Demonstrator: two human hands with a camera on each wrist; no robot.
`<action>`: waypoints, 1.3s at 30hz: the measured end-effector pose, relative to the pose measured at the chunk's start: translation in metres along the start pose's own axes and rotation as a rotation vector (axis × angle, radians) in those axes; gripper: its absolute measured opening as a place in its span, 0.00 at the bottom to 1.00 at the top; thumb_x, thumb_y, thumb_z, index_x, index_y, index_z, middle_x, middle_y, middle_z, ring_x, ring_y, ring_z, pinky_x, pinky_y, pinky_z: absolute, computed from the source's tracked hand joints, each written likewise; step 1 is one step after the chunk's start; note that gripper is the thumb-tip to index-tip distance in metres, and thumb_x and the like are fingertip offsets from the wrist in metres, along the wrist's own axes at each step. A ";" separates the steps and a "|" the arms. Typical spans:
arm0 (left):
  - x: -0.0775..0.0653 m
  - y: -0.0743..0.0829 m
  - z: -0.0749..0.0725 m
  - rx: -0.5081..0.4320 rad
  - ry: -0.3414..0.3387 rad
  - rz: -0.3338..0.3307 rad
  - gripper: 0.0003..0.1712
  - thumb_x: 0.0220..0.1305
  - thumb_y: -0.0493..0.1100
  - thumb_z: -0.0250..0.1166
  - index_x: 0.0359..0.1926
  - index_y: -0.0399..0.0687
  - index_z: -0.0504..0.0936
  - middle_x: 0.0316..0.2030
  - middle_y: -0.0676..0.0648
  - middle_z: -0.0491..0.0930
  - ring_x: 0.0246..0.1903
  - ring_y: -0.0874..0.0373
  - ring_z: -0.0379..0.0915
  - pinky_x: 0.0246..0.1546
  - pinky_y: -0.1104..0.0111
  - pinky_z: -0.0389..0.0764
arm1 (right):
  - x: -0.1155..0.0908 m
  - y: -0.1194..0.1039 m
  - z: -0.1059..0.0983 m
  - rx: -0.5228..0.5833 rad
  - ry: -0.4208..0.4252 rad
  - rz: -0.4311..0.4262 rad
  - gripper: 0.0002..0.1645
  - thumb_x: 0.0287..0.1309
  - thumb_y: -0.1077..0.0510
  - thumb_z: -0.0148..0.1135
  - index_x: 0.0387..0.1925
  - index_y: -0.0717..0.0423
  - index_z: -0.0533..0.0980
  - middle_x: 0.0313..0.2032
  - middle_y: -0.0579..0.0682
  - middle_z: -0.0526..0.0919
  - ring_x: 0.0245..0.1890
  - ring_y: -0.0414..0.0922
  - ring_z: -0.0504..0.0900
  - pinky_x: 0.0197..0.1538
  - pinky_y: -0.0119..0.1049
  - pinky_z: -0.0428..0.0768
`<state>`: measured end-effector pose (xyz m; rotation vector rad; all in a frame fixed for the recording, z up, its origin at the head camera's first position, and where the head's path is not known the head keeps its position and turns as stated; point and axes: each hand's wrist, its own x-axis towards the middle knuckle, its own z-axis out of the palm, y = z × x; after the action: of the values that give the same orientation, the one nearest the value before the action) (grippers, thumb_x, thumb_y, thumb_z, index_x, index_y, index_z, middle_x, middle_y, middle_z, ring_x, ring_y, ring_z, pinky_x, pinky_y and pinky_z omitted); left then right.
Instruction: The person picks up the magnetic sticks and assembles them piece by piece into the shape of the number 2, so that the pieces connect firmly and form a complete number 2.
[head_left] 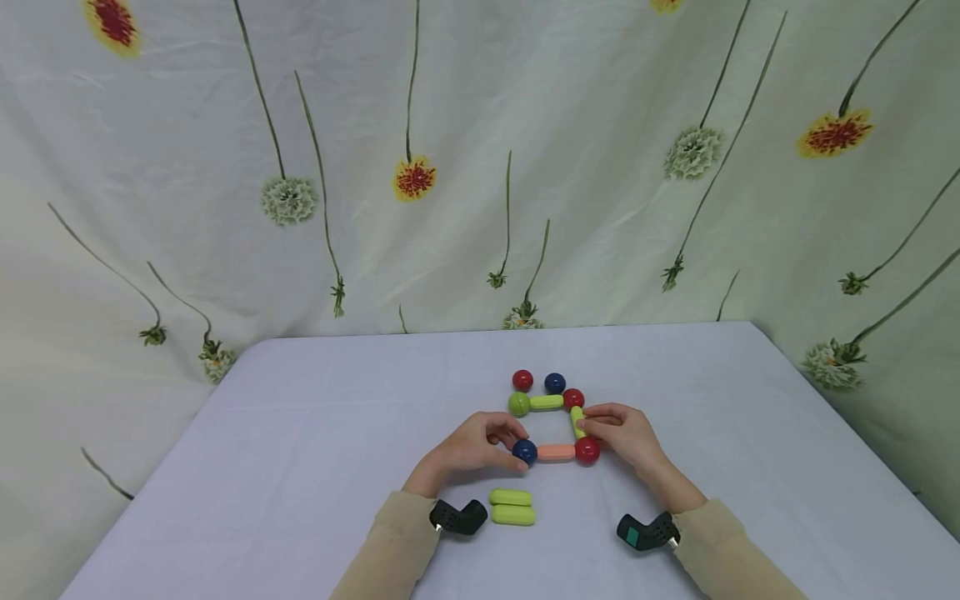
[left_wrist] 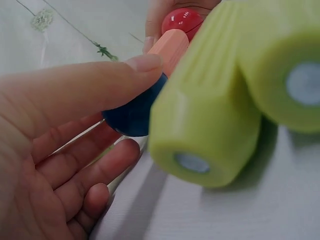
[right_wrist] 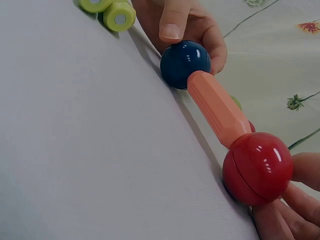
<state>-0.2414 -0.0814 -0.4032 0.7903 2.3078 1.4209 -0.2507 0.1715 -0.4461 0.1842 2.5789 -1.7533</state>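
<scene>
My left hand pinches a dark blue ball between thumb and fingers. A salmon-coloured magnetic rod joins this ball to a red ball. My right hand holds a lime-green rod just behind that red ball; in the right wrist view its fingers are partly hidden by the red ball. The green rod runs back to a second red ball. From there another lime-green rod leads left to a green ball, making a three-sided outline open on the left.
Behind the outline lie a loose red ball and a blue ball. Two lime-green rods with metal end discs lie side by side near my left wrist. The table has a white cover, with a flowered curtain beyond.
</scene>
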 end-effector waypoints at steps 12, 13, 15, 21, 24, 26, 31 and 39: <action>0.013 -0.042 0.006 0.031 0.064 0.018 0.27 0.45 0.42 0.76 0.48 0.45 0.80 0.40 0.54 0.79 0.36 0.58 0.73 0.40 0.68 0.72 | -0.001 -0.002 -0.001 0.003 -0.002 -0.003 0.23 0.53 0.53 0.67 0.47 0.63 0.77 0.36 0.51 0.84 0.33 0.42 0.80 0.39 0.33 0.80; 0.012 -0.043 0.006 0.027 0.070 0.020 0.27 0.44 0.42 0.76 0.48 0.45 0.79 0.40 0.54 0.79 0.36 0.58 0.73 0.40 0.68 0.72 | -0.002 -0.002 -0.001 0.002 -0.003 -0.003 0.23 0.53 0.53 0.67 0.47 0.63 0.77 0.36 0.51 0.84 0.33 0.42 0.80 0.39 0.32 0.80; 0.011 -0.042 0.007 0.017 0.081 0.022 0.28 0.44 0.42 0.76 0.49 0.45 0.79 0.41 0.53 0.79 0.37 0.58 0.73 0.40 0.68 0.72 | -0.002 -0.002 -0.001 0.003 -0.001 -0.003 0.23 0.53 0.53 0.67 0.47 0.63 0.77 0.36 0.51 0.84 0.33 0.42 0.80 0.39 0.33 0.80; 0.007 -0.041 0.010 -0.019 0.129 0.047 0.30 0.44 0.38 0.76 0.52 0.42 0.77 0.44 0.46 0.79 0.38 0.53 0.74 0.41 0.65 0.73 | -0.002 -0.002 -0.001 0.001 -0.007 -0.005 0.23 0.54 0.53 0.67 0.47 0.64 0.77 0.36 0.51 0.84 0.33 0.42 0.80 0.38 0.33 0.80; 0.006 -0.042 0.012 0.000 0.160 0.053 0.31 0.44 0.39 0.76 0.52 0.43 0.77 0.44 0.47 0.79 0.38 0.54 0.75 0.42 0.65 0.72 | -0.002 -0.002 -0.001 0.001 -0.010 -0.009 0.23 0.54 0.53 0.67 0.47 0.63 0.77 0.37 0.51 0.84 0.33 0.42 0.80 0.38 0.33 0.80; 0.004 -0.043 0.014 0.023 0.178 0.050 0.32 0.44 0.41 0.77 0.52 0.44 0.77 0.44 0.50 0.79 0.38 0.56 0.75 0.43 0.66 0.72 | -0.002 -0.002 -0.001 0.001 -0.008 -0.008 0.23 0.54 0.53 0.67 0.47 0.63 0.77 0.37 0.51 0.84 0.33 0.42 0.80 0.38 0.33 0.80; -0.002 -0.044 0.018 0.053 0.225 0.033 0.31 0.44 0.47 0.76 0.52 0.49 0.77 0.43 0.55 0.78 0.39 0.61 0.74 0.46 0.65 0.71 | -0.001 -0.003 -0.001 0.007 -0.012 -0.010 0.23 0.53 0.52 0.67 0.47 0.63 0.77 0.37 0.51 0.83 0.34 0.42 0.80 0.39 0.32 0.80; -0.013 -0.042 0.027 0.076 0.296 0.017 0.35 0.45 0.50 0.76 0.54 0.48 0.74 0.43 0.54 0.78 0.41 0.59 0.72 0.48 0.62 0.70 | -0.002 -0.001 -0.001 -0.008 -0.006 -0.017 0.23 0.53 0.52 0.67 0.47 0.62 0.77 0.37 0.51 0.83 0.35 0.42 0.80 0.40 0.33 0.80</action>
<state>-0.2290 -0.0853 -0.4531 0.6591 2.5935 1.5568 -0.2484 0.1717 -0.4445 0.1571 2.5909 -1.7462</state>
